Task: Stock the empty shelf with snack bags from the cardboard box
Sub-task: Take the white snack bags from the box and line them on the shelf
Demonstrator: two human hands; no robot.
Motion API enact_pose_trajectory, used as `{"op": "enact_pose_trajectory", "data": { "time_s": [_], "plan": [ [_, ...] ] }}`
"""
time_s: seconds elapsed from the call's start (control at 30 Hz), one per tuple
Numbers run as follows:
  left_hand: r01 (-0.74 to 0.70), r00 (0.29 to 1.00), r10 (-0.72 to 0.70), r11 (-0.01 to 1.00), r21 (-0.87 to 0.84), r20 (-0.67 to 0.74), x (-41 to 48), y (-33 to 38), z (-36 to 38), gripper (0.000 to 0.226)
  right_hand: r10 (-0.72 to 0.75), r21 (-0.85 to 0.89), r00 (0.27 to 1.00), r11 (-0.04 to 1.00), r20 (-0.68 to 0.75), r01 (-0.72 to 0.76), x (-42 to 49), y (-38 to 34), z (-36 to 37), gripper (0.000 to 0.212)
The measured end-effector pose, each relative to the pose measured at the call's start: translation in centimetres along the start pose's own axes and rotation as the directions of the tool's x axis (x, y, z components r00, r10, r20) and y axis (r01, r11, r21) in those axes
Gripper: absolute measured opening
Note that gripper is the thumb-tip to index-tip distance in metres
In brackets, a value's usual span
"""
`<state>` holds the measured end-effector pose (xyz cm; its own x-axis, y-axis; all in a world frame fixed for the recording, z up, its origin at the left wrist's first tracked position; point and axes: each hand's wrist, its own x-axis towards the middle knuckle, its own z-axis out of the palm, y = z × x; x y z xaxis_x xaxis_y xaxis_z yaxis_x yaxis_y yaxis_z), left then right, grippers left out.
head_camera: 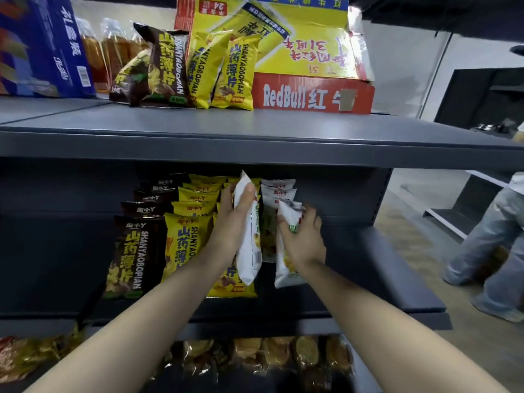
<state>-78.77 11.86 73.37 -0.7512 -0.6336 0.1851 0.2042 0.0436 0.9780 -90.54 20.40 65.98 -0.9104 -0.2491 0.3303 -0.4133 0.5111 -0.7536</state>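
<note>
Head view. My left hand (229,219) wraps thumb and fingers round a white bag (246,268), which stands upright, edge toward me, between the yellow row (195,208) and the white row (278,191) on the middle shelf (382,279). Right hand (304,239) is back up, fingers curled over the top of a 2nd white bag (285,275) just beside it. Both forearms reach forward. The cardboard box (312,93) sits on the shelf above.

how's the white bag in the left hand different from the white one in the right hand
The left hand grips the left white bag along its side. The right hand clutches the right white bag at its top.
The left white bag reaches higher and shows a barcode panel. The right white bag sits lower, its top crumpled under the fingers.
Both are white snack bags, roughly upright.
</note>
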Motion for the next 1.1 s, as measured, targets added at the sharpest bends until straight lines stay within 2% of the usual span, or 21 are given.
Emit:
{"op": "enact_pose_trajectory", "data": {
  "time_s": [0.13,0.3,0.43,0.6,0.63,0.7,0.77,0.87,0.93,1.03,1.1],
  "plan": [
    [0.007,0.999,-0.007,1.000,0.006,-0.042,1.1,-0.7,-1.2,0.055,-0.040,-0.065,0.997,0.997,-0.067,0.036,0.7,-0.2,2.3,0.067],
    [-0.011,0.996,0.009,1.000,-0.019,-0.086,1.9,-0.7,-2.0,0.030,-0.050,-0.141,0.991,0.989,-0.124,0.032,1.8,0.0,4.3,0.070],
    [-0.017,0.996,0.015,1.000,-0.022,-0.087,2.0,-0.8,-2.3,0.044,-0.022,-0.264,0.982,0.964,-0.185,-0.028,1.4,0.1,6.0,0.078],
    [-0.036,0.996,0.031,0.997,-0.066,-0.080,2.3,-1.2,-2.5,0.063,-0.011,-0.296,0.980,0.954,-0.199,-0.050,1.9,0.3,7.2,0.082],
    [-0.038,0.996,0.033,0.997,-0.067,-0.079,2.3,-1.2,-2.5,0.065,-0.016,-0.302,0.980,0.952,-0.201,-0.046,2.0,0.3,7.4,0.083],
    [-0.039,0.996,0.034,0.998,-0.051,-0.085,2.2,-1.3,-2.4,0.053,-0.022,-0.308,0.979,0.951,-0.204,-0.042,2.2,0.2,7.6,0.083],
    [-0.038,0.996,0.035,0.999,-0.036,-0.077,2.1,-1.4,-2.2,0.036,-0.010,-0.300,0.981,0.953,-0.191,-0.049,2.2,0.0,7.6,0.085],
    [-0.045,0.997,0.043,0.999,-0.030,-0.069,1.9,-1.3,-1.9,0.030,0.005,-0.286,0.993,0.958,-0.114,-0.037,1.8,0.0,7.1,0.092],
    [-0.044,0.996,0.041,0.999,-0.032,-0.079,1.8,-1.3,-1.9,0.040,-0.004,-0.239,0.998,0.971,-0.059,-0.010,1.2,0.5,6.3,0.098],
    [-0.024,0.996,0.021,0.999,-0.030,-0.090,1.7,-1.5,-1.8,0.070,-0.021,-0.061,0.999,0.998,0.047,0.024,0.1,1.9,5.2,0.101],
    [-0.020,0.996,0.016,0.999,-0.044,-0.092,1.6,-1.6,-1.6,0.061,-0.046,0.052,0.993,0.998,0.111,0.040,-0.4,2.9,4.9,0.105]
  ]
}}
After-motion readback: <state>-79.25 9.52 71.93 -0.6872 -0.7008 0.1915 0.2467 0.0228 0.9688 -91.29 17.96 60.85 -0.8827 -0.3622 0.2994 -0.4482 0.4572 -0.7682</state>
